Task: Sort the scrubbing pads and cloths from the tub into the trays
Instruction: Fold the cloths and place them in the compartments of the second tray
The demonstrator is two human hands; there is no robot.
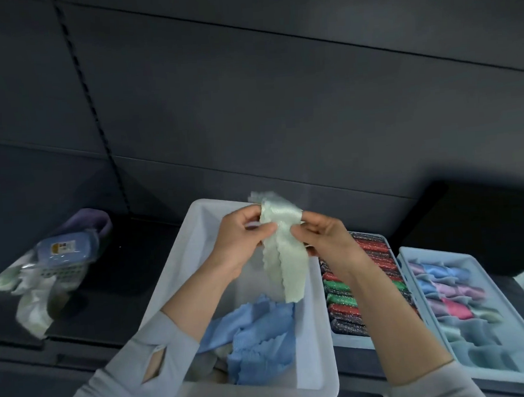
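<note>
Both hands hold a pale green cloth [284, 258] with wavy edges above the white tub [181, 255]. My left hand [241, 239] pinches its left edge and my right hand [324, 240] pinches its right edge, so the cloth hangs folded between them. Blue cloths [260, 342] lie crumpled in the tub's near end. To the right stands a tray [352, 343] packed with red, green and dark glittery scrubbing pads [343, 300]. Further right a pale blue tray [413, 284] holds folded cloths [450, 291] in blue, pink, purple and green.
At the left on the dark counter lie a blue packaged item [67, 248], a purple object [90, 219] behind it, and clear plastic wrapping [30, 298]. A dark panelled wall [278, 90] rises behind. A black box [477, 225] sits at the back right.
</note>
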